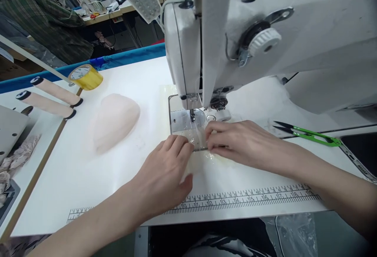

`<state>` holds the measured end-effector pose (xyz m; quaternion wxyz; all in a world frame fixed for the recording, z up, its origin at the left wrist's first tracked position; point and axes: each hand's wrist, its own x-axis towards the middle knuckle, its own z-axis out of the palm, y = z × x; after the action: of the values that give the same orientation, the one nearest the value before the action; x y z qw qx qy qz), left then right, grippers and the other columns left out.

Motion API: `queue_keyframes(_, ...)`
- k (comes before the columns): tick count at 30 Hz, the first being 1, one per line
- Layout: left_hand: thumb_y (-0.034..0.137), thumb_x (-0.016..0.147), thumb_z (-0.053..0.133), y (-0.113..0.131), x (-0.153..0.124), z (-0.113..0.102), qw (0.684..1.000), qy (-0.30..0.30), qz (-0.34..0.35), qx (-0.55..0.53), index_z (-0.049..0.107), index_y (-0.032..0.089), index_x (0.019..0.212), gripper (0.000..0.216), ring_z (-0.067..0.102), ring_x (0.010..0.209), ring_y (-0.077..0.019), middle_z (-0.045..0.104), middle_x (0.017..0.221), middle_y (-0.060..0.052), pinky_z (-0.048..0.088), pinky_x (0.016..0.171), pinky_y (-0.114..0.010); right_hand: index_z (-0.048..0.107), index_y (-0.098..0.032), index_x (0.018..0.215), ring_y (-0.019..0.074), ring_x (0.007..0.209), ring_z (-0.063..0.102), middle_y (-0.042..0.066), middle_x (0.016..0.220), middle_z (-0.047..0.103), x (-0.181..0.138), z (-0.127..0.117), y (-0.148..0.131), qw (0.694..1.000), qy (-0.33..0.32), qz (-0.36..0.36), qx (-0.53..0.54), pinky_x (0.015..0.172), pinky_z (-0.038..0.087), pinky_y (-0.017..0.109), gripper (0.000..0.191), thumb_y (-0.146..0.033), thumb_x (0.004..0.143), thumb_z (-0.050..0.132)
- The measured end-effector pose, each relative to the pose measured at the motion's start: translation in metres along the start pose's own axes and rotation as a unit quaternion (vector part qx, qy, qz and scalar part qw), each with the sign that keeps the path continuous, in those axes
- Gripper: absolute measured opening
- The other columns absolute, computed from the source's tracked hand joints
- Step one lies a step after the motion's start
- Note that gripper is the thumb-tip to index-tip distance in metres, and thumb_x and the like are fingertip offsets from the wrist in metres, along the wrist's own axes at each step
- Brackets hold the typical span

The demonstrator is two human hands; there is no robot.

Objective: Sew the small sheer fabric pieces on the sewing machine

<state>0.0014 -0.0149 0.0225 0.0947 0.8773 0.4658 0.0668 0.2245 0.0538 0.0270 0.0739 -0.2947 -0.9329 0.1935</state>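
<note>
In front of the sewing machine [188, 52], both my hands rest by the metal needle plate [179, 125]. My left hand [165, 174] lies palm down, fingertips on the plate's front edge and thumb held apart; nothing shows in its grip. The fingers of my right hand [232, 141] are curled and pinched together at the plate's right side. Whatever they may hold is hidden. Thin white thread runs over the plate between my hands, below the presser foot [192, 115]. A pale pink, moulded cup-shaped piece [116, 121] lies on the table to the left.
Green thread snips [316, 136] and a phone [361, 151] lie at the right. Two pale thread cones [48, 103] and a yellow tape roll [86, 77] stand at the left. A printed ruler [235, 201] follows the table's front edge. A person in a plaid sleeve [50, 25] is beyond.
</note>
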Motion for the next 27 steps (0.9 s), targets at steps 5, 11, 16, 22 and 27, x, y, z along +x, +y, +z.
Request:
queue_keyframes(5, -0.004, 0.077, 0.037, -0.011, 0.018, 0.016, 0.996, 0.032, -0.019, 0.078, 0.053, 0.018, 0.08, 0.027, 0.051, 0.069, -0.0196, 0.059, 0.077, -0.004, 0.044, 0.06, -0.031, 0.058, -0.022, 0.085, 0.0126, 0.061, 0.055, -0.004, 0.072, 0.062, 0.007, 0.003, -0.002, 0.995, 0.029, 0.075, 0.065, 0.053, 0.034, 0.025, 0.013, -0.024, 0.095, 0.049)
queue_keyframes(11, 0.007, 0.084, 0.036, -0.023, 0.034, -0.003, 0.988, 0.02, -0.101, -0.114, 0.061, 0.019, 0.098, 0.031, 0.053, 0.058, -0.0143, 0.061, 0.068, 0.002, 0.037, 0.056, -0.024, 0.069, -0.021, 0.093, 0.0125, 0.066, 0.058, 0.001, 0.089, 0.068, 0.008, 0.014, 0.002, 0.995, 0.086, 0.04, 0.018, 0.052, 0.034, 0.024, 0.015, -0.018, 0.089, 0.056)
queue_keyframes(16, 0.043, 0.092, 0.049, -0.033, 0.042, -0.018, 0.98, -0.085, -0.111, -0.14, 0.067, 0.019, 0.091, 0.03, 0.058, 0.053, -0.015, 0.061, 0.052, 0.003, 0.039, 0.057, -0.024, 0.074, -0.022, 0.093, 0.0105, 0.059, 0.053, 0.001, 0.079, 0.069, 0.012, 0.019, 0.006, 0.969, 0.241, 0.04, -0.039, 0.048, 0.029, 0.024, 0.02, -0.024, 0.092, 0.055)
queue_keyframes(22, 0.049, 0.093, 0.046, -0.048, 0.047, -0.017, 0.979, -0.074, -0.113, -0.154, 0.054, 0.018, 0.058, 0.047, 0.044, 0.043, -0.0106, 0.049, 0.044, 0.002, 0.026, 0.047, -0.024, 0.075, -0.021, 0.086, 0.01, 0.054, 0.052, -0.001, 0.066, 0.066, 0.017, 0.02, 0.004, 0.958, 0.272, 0.053, -0.077, 0.047, 0.024, 0.024, 0.024, -0.029, 0.094, 0.054)
queue_keyframes(27, 0.039, 0.096, 0.043, -0.048, 0.036, -0.012, 0.987, -0.034, -0.019, -0.156, 0.059, 0.017, 0.062, 0.044, 0.048, 0.05, -0.0102, 0.054, 0.058, 0.0, 0.03, 0.049, -0.025, 0.075, -0.023, 0.086, 0.0127, 0.063, 0.059, -0.001, 0.074, 0.072, 0.011, 0.018, -0.004, 0.972, 0.217, 0.029, -0.088, 0.051, 0.03, 0.026, 0.023, -0.024, 0.094, 0.053)
